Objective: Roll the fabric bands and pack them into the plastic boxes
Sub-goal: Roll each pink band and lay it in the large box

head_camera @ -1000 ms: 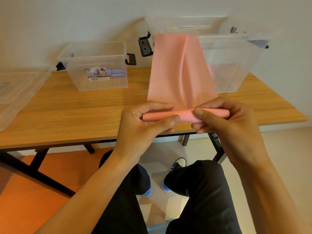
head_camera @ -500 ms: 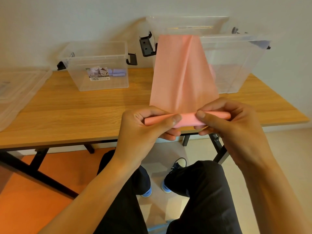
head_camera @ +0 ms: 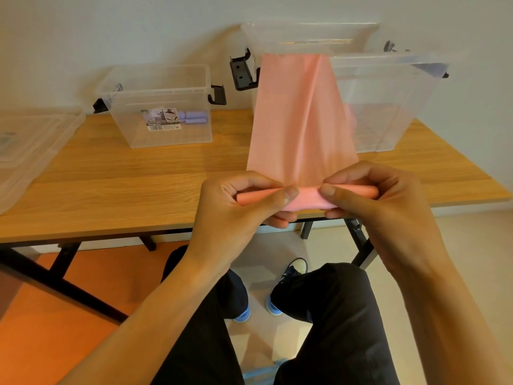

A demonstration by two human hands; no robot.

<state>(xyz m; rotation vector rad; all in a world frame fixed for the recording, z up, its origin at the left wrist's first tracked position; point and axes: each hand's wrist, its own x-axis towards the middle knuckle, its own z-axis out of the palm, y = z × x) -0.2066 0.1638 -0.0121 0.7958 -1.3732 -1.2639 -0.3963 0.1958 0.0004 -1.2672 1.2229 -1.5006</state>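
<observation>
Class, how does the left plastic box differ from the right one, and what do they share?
The left box is smaller; the right box is larger and taller. The left box holds lilac rolls and bears a printed label; no label shows on the right box. A pink band hangs over the right box's rim; nothing drapes the left box. Both are clear, open-topped, with black latches.

I have one view: head-worn, wide-angle, facing forward and down. The left hand (head_camera: 233, 218) and right hand (head_camera: 388, 218) sit close beneath the lens; the table (head_camera: 125, 184) lies beyond, wall (head_camera: 111, 29) behind.
</observation>
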